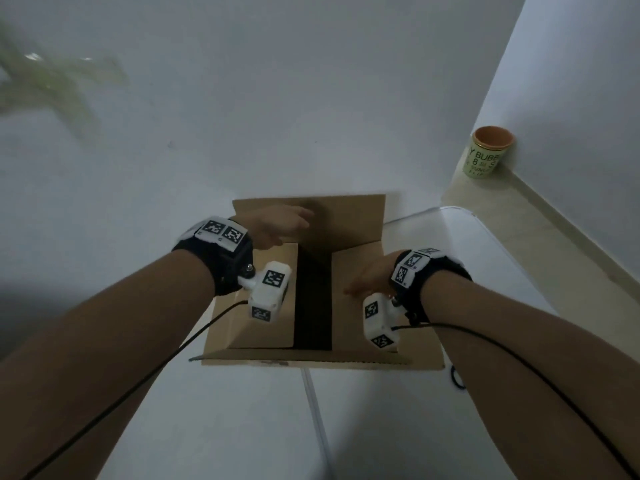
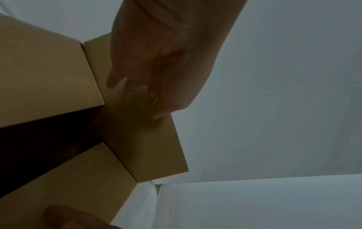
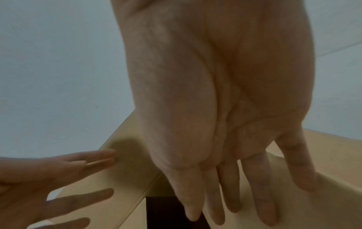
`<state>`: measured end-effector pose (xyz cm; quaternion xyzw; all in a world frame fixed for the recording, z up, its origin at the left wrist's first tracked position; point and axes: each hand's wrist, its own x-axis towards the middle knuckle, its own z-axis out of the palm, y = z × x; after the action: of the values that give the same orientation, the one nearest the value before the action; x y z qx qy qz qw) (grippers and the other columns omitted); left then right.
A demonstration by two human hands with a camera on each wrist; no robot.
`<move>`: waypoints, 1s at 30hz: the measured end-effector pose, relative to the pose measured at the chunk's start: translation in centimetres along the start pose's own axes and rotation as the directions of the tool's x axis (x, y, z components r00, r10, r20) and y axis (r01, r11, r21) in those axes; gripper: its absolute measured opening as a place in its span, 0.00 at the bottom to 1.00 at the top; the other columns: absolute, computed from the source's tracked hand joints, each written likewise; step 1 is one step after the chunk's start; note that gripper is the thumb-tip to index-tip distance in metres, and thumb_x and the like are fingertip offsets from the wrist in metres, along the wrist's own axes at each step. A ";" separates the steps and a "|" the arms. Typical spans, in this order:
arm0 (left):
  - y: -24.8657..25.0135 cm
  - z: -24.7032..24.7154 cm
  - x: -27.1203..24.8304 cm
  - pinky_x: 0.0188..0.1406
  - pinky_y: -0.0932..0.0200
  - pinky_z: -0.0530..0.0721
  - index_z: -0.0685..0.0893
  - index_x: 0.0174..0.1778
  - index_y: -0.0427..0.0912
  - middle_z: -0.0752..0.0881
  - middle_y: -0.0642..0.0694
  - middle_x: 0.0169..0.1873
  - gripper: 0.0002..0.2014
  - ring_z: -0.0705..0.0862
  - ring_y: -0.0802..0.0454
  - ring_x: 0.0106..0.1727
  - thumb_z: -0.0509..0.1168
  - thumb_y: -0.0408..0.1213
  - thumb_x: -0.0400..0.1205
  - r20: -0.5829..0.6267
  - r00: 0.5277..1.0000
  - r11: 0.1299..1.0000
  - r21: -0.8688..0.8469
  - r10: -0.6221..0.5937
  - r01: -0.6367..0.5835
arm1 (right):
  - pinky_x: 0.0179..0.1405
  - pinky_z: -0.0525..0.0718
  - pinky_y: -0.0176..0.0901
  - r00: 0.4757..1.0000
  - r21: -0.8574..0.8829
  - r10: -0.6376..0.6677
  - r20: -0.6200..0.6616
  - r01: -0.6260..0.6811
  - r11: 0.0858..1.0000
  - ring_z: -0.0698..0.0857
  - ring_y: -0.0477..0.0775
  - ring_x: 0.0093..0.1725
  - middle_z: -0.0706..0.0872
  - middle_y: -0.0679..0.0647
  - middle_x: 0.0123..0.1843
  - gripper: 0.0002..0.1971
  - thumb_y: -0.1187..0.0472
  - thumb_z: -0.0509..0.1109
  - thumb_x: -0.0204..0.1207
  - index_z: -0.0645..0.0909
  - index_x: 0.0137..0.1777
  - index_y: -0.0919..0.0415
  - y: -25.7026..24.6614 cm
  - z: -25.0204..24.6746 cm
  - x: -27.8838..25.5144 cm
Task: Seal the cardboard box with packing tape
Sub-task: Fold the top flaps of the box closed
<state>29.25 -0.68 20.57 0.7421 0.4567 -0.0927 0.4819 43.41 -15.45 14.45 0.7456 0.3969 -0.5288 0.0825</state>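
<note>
A brown cardboard box (image 1: 360, 268) stands on a white table, its two side flaps folded in with a dark gap (image 1: 313, 299) between them. The far flap (image 1: 343, 216) stands up against the wall. My left hand (image 1: 277, 223) reaches over the left flap with straight fingers touching the far flap (image 2: 137, 139). My right hand (image 1: 370, 278) lies flat, fingers straight, on the right flap (image 3: 323, 186). In the right wrist view my left hand (image 3: 58, 170) shows at lower left, fingers spread. No tape is visible.
A green cup (image 1: 485, 154) with an orange inside stands on a beige ledge (image 1: 519, 220) at the right, by the wall corner. The white table (image 1: 242, 427) extends toward me. Black cables (image 1: 138, 382) run from both wrist cameras along my forearms.
</note>
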 end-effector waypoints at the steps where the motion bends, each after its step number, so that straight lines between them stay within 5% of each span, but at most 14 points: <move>1: -0.7 0.0 -0.2 0.70 0.49 0.72 0.72 0.76 0.52 0.73 0.47 0.76 0.21 0.72 0.47 0.75 0.57 0.34 0.86 0.005 1.000 1.000 -0.012 -0.019 0.019 | 0.73 0.75 0.51 1.000 -0.001 0.013 -0.005 -0.013 1.000 0.80 0.54 0.69 0.81 0.49 0.71 0.33 0.34 0.65 0.72 0.77 0.72 0.54 0.1 0.0 0.9; 6: -2.7 -0.2 -2.0 0.63 0.54 0.74 0.70 0.78 0.50 0.75 0.46 0.73 0.22 0.75 0.49 0.69 0.57 0.34 0.87 0.008 1.000 1.000 0.020 0.010 -0.010 | 0.71 0.77 0.54 0.997 -0.017 0.001 -0.083 -0.002 1.000 0.82 0.60 0.66 0.83 0.57 0.67 0.26 0.42 0.62 0.80 0.79 0.68 0.61 -1.2 0.3 0.1; 9: -3.3 0.2 -4.3 0.69 0.54 0.74 0.73 0.77 0.52 0.74 0.48 0.74 0.20 0.73 0.48 0.73 0.58 0.40 0.87 0.003 0.996 0.981 0.172 0.089 -0.088 | 0.66 0.78 0.48 0.995 -0.043 -0.021 -0.098 0.017 0.999 0.79 0.61 0.69 0.80 0.61 0.71 0.22 0.52 0.62 0.83 0.77 0.70 0.66 -1.4 0.7 -0.8; 11: -3.7 0.8 -6.1 0.74 0.54 0.68 0.72 0.77 0.55 0.70 0.52 0.78 0.21 0.68 0.50 0.78 0.61 0.46 0.86 0.130 0.988 0.946 0.301 0.087 -0.123 | 0.60 0.77 0.47 0.991 0.039 -0.025 -0.131 0.031 0.999 0.76 0.62 0.72 0.77 0.62 0.73 0.21 0.58 0.65 0.82 0.74 0.72 0.66 -1.5 0.8 -1.6; 13: -4.2 1.4 -7.9 0.80 0.48 0.62 0.69 0.77 0.63 0.65 0.54 0.81 0.27 0.62 0.49 0.82 0.64 0.57 0.81 0.351 0.935 0.911 0.400 -0.047 -0.104 | 0.65 0.74 0.47 0.991 -0.010 -0.035 -0.127 0.034 0.999 0.73 0.62 0.75 0.74 0.63 0.76 0.21 0.58 0.61 0.84 0.71 0.75 0.67 -1.8 1.2 -2.1; 15: -4.5 2.1 -9.3 0.82 0.41 0.57 0.62 0.79 0.68 0.58 0.54 0.84 0.35 0.54 0.48 0.85 0.67 0.62 0.76 0.509 0.832 0.862 0.501 -0.222 -0.076 | 0.72 0.69 0.46 0.990 -0.093 -0.038 -0.136 0.025 0.995 0.71 0.60 0.76 0.71 0.62 0.78 0.24 0.53 0.55 0.87 0.67 0.77 0.68 -2.1 1.2 -3.1; 18: -5.3 3.5 -11.3 0.83 0.42 0.53 0.57 0.81 0.67 0.49 0.59 0.85 0.41 0.48 0.50 0.85 0.72 0.54 0.76 0.544 0.788 0.798 0.591 -0.289 -0.115 | 0.74 0.68 0.47 0.982 -0.107 -0.049 -0.185 0.030 0.994 0.71 0.60 0.77 0.69 0.60 0.79 0.28 0.48 0.57 0.85 0.65 0.78 0.66 -2.3 1.4 -4.1; 20: -6.3 4.6 -12.1 0.80 0.46 0.60 0.64 0.80 0.63 0.59 0.57 0.83 0.35 0.58 0.51 0.83 0.71 0.49 0.78 0.481 0.845 0.746 0.646 -0.234 -0.161 | 0.73 0.70 0.46 0.973 -0.082 -0.058 -0.223 0.041 0.996 0.68 0.59 0.78 0.65 0.59 0.81 0.29 0.47 0.56 0.85 0.63 0.81 0.64 -2.2 1.3 -4.4; 22: -7.2 5.0 -12.2 0.65 0.53 0.74 0.80 0.65 0.61 0.82 0.57 0.65 0.16 0.77 0.51 0.68 0.65 0.49 0.81 0.352 0.931 0.749 0.642 -0.096 -0.165 | 0.62 0.70 0.42 0.962 -0.066 -0.080 -0.262 0.065 0.996 0.67 0.58 0.80 0.64 0.60 0.82 0.28 0.50 0.55 0.86 0.61 0.81 0.65 -2.3 1.2 -5.1; 24: -7.8 4.4 -11.9 0.47 0.61 0.75 0.86 0.45 0.54 0.86 0.55 0.43 0.09 0.82 0.52 0.51 0.62 0.49 0.82 0.199 0.979 0.766 0.623 0.038 -0.156 | 0.59 0.75 0.46 0.943 -0.053 -0.108 -0.314 0.096 0.994 0.75 0.58 0.73 0.72 0.61 0.78 0.24 0.54 0.58 0.85 0.69 0.76 0.67 -2.4 0.8 -5.9; 26: -8.4 3.4 -11.0 0.40 0.64 0.74 0.85 0.40 0.48 0.85 0.52 0.38 0.12 0.80 0.52 0.46 0.64 0.50 0.83 0.052 0.991 0.796 0.591 0.126 -0.132 | 0.51 0.81 0.44 0.927 0.017 -0.135 -0.350 0.151 0.988 0.85 0.54 0.56 0.84 0.60 0.66 0.17 0.59 0.62 0.83 0.80 0.66 0.70 -2.4 0.4 -5.8; 28: -9.5 3.6 -9.5 0.54 0.57 0.78 0.87 0.51 0.47 0.87 0.48 0.49 0.13 0.82 0.49 0.55 0.64 0.51 0.82 -0.133 0.977 0.831 0.552 0.167 -0.067 | 0.51 0.83 0.45 0.883 0.123 -0.110 -0.457 0.186 0.975 0.87 0.57 0.53 0.88 0.57 0.52 0.10 0.63 0.65 0.80 0.86 0.48 0.67 -1.8 0.4 -5.2; 30: -11.3 5.3 -8.1 0.75 0.40 0.65 0.80 0.66 0.53 0.81 0.48 0.66 0.17 0.73 0.42 0.72 0.62 0.51 0.82 -0.310 0.940 0.842 0.537 0.142 0.050 | 0.53 0.84 0.48 0.764 0.146 -0.062 -0.642 0.201 0.969 0.87 0.63 0.56 0.86 0.59 0.46 0.10 0.67 0.62 0.77 0.81 0.36 0.63 -0.9 0.8 -4.9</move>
<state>17.62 -8.36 15.38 0.8626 0.4698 -0.0765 0.1715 41.59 -17.73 18.54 0.8544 0.3958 -0.2900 -0.1708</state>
